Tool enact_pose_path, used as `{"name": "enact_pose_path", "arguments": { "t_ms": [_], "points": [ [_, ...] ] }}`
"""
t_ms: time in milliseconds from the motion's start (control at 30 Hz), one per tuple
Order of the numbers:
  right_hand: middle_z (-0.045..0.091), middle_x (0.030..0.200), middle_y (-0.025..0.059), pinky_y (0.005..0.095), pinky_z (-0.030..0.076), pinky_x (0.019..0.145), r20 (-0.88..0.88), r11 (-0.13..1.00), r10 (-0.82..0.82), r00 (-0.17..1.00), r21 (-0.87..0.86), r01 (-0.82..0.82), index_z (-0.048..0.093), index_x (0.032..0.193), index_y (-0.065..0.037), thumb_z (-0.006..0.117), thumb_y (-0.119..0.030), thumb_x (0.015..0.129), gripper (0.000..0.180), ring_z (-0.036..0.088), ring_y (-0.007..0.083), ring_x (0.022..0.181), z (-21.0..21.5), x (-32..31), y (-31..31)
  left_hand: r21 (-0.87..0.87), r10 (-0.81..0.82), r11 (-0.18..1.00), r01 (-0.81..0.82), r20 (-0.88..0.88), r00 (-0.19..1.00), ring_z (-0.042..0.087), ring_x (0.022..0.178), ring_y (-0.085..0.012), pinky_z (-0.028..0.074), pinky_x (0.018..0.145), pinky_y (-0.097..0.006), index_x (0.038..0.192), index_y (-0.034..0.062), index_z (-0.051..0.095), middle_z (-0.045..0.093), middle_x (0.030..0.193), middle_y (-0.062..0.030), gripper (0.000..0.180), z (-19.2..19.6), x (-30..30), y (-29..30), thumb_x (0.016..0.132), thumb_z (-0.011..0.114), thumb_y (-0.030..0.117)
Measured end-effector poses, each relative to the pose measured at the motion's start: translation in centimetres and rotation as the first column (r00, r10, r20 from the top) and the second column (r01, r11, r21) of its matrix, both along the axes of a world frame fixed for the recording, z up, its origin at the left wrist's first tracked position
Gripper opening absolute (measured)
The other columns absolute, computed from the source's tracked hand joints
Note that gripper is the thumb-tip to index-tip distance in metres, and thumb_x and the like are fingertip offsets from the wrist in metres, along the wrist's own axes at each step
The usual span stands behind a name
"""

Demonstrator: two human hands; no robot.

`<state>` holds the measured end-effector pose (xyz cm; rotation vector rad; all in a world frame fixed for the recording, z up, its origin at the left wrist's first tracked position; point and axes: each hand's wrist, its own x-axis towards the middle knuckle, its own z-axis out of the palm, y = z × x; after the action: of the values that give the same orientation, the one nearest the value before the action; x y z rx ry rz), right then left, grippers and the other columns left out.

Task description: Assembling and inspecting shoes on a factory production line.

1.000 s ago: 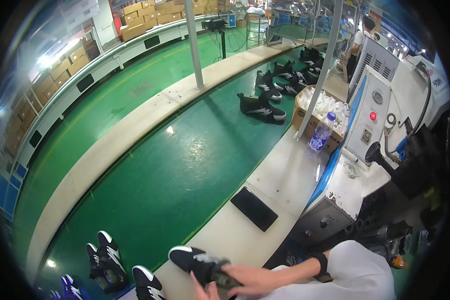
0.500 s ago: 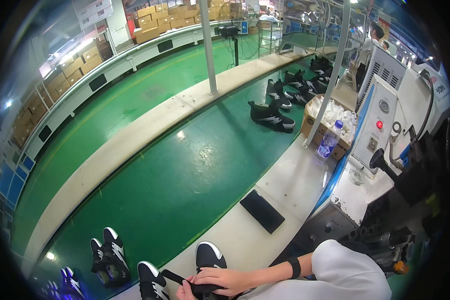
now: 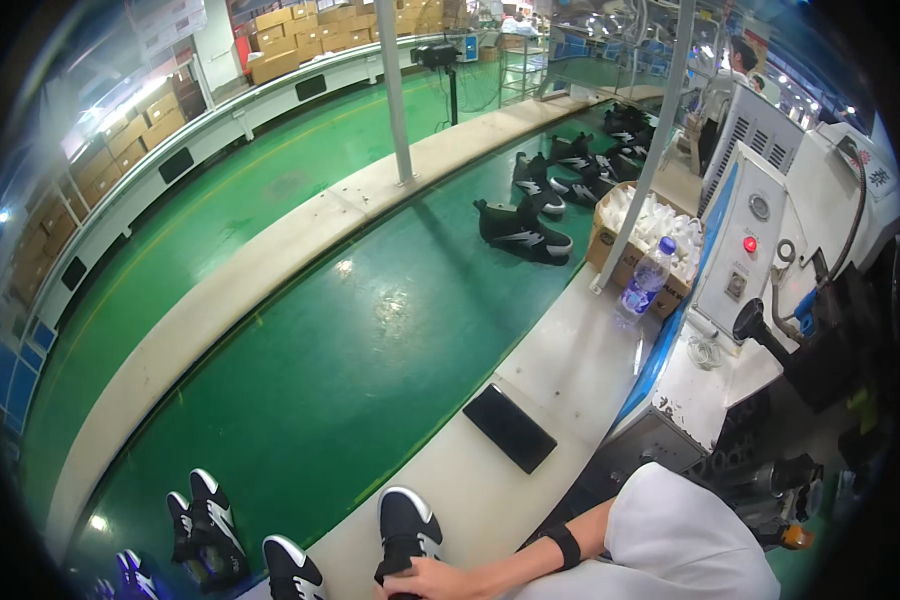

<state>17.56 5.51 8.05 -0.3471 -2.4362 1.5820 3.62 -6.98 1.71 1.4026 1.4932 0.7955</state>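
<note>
Two surfaces filled our view: a pale bench (image 3: 530,400) and a green conveyor belt (image 3: 370,340) curving past it toward stacked cartons (image 3: 300,30). Our black sneaker (image 3: 407,530) with its white toe stood on the bench's near edge. Our right hand (image 3: 432,580) closed over its heel. Our left hand was out of sight. Farther up the belt stood more sneakers (image 3: 525,230).

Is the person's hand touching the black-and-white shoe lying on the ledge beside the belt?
Touching. The head view shows the hand resting on the heel end of the black-and-white shoe, fingers overlapping it with no gap.
</note>
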Motion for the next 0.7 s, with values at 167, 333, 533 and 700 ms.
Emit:
{"name": "enact_pose_path", "arguments": {
  "t_ms": [167,333,533,700],
  "points": [
    [0.063,0.1,0.0076,0.0414,0.049,0.085,-0.05,0.995,0.003,0.999,0.099,0.002,0.057,0.113,-0.012,0.066,-0.011,0.079,0.036,0.063,0.0305,0.087,-2.5,0.3,1.1,-0.122,0.168,0.98,-0.158,0.076,0.983,0.042,0.128,-0.0266,0.037,0.104,-0.04,0.146,0.0062,0.032,0.039,0.139,-0.0194,0.072,2.1,0.0,0.8,0.085,0.067,0.019],
    [0.068,0.1,0.0114,0.0366,0.05,0.08,-0.16,0.991,-0.022,0.987,0.127,0.043,0.064,0.098,-0.007,0.072,-0.008,0.078,0.022,0.066,0.0281,0.09,0.3,-0.2,2.6,-0.15,0.312,0.95,-0.275,0.534,0.786,0.044,0.128,-0.0176,0.038,0.105,-0.034,0.149,0.0098,0.032,0.05,0.139,-0.0111,0.061,3.1,-0.4,0.3,0.094,0.059,0.019],
    [0.065,0.091,0.0124,0.0412,0.046,0.078,-0.164,0.953,0.116,0.98,0.296,-0.063,0.063,0.093,-0.004,0.076,-0.015,0.07,0.029,0.06,0.0325,0.085,-0.7,-0.9,3.8,0.187,0.555,0.819,-0.543,-0.016,0.832,0.064,0.093,-0.0295,0.049,0.083,-0.038,0.111,0.0072,0.067,0.067,0.102,-0.0146,0.025,2.5,-0.7,0.4,0.089,0.062,0.017],
    [0.064,0.095,0.0119,0.0423,0.043,0.08,-0.035,0.736,0.289,0.957,0.647,-0.198,0.061,0.1,-0.002,0.076,-0.042,0.069,0.053,0.059,0.0327,0.087,1.5,-3.0,2.1,0.352,0.616,0.78,-0.517,-0.289,0.732,0.063,0.061,-0.033,0.048,0.054,-0.042,0.085,0.0064,0.068,0.064,0.066,-0.0153,0.017,3.5,-2.2,0.8,0.089,0.06,0.021]
  ]
}}
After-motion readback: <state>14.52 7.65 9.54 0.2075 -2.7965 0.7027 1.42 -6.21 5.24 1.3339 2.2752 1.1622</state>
